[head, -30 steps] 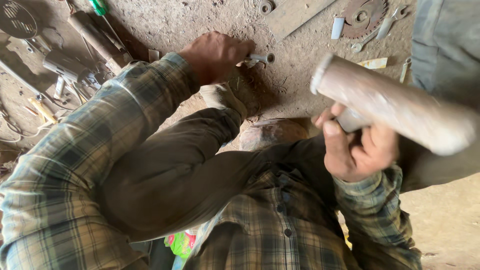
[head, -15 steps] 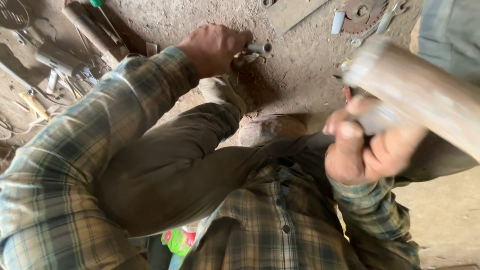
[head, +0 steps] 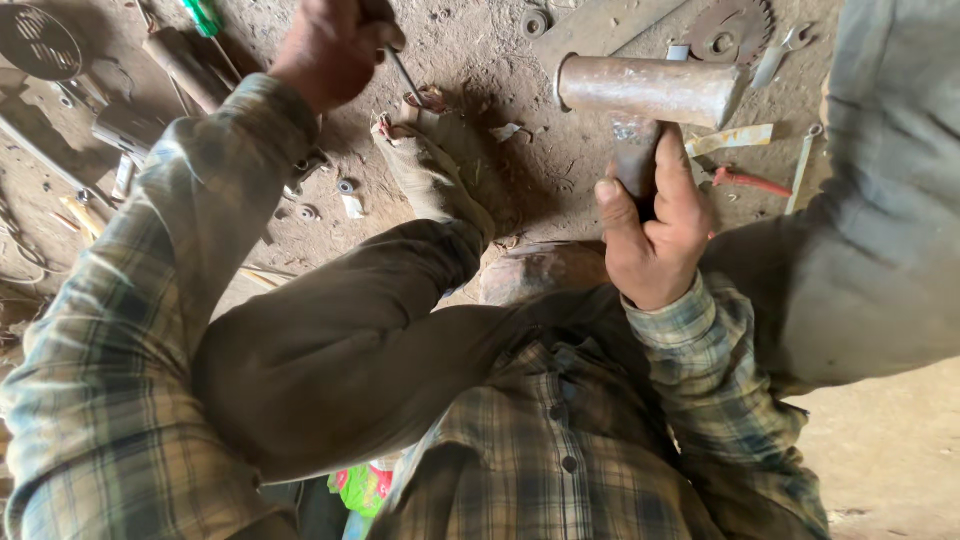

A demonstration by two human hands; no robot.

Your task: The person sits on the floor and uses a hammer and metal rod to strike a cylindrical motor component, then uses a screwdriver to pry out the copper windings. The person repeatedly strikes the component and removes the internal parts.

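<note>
Rusty steel hammer (head: 650, 92) sits raised at far right, its handle clenched in the right hand (head: 652, 235). At far left, the left hand (head: 335, 45) is closed around a thin metal rod (head: 405, 78), its tip down by a foot (head: 430, 170) on the dirt floor (head: 520, 180). Scattered tools lie around.

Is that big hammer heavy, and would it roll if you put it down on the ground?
Probably heavy: the hammer has a thick, solid-looking metal head, and the right hand wraps its handle tightly. It might roll a little, since the head looks round, though the handle would likely stop it. It looks stiff, not bendy.
</note>
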